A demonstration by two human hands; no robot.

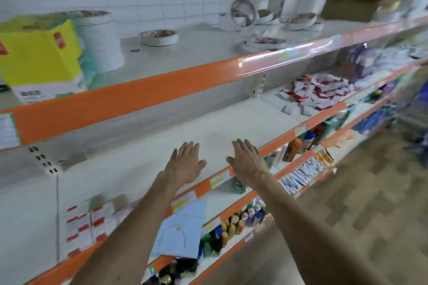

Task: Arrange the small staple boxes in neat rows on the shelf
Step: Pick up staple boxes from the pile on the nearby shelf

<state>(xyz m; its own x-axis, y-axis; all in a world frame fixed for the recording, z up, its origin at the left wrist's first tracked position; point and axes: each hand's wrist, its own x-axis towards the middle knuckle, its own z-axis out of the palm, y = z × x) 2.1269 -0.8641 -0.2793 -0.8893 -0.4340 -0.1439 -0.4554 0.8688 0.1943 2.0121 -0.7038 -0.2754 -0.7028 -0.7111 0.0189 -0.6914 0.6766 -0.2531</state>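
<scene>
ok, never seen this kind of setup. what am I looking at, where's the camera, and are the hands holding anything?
There is no robot here. A person works with two bare hands, and the single picture comes from a wide-angle camera worn on their head, looking forward and down. The left hand and right hand are stretched out, fingers straight, over a bare part of the middle shelf. Neither holds anything. On that shelf, a loose pile of red-and-white small boxes lies far to the right, and similar boxes sit in rows near the left. A yellow pack stands on the shelf above, and bottles fill a lower one.
</scene>
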